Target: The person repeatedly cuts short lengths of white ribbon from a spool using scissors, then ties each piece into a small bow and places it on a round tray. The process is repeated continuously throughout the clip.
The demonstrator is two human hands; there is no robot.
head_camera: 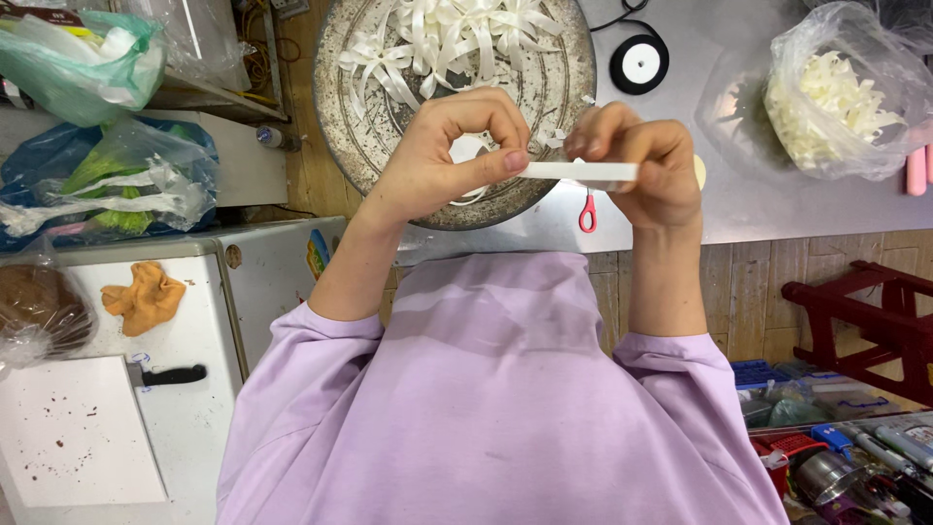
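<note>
- While my left hand (442,156) pinches one end of a white ribbon strip (578,171) between thumb and forefinger, my right hand (646,160) is closed around the other end.
- I hold the strip level above the tabletop (758,209), just in front of a round tray (362,136) heaped with white ribbon bows (452,39).
- Red-handled scissors (587,212) lie below my right hand.
- A ribbon spool (639,63) sits beyond, and a bag of bows (841,97) further right.

Brightness: even, soft, daylight-like.
Glare: pale sheen on grey metal tabletop (739,209); highlights on clear plastic bag of white ribbon pieces (841,92).
Shadows: faint, beneath round patterned metal tray (342,107).
Focus: sharp centrally; slight softness, wide-angle stretch at edges.
</note>
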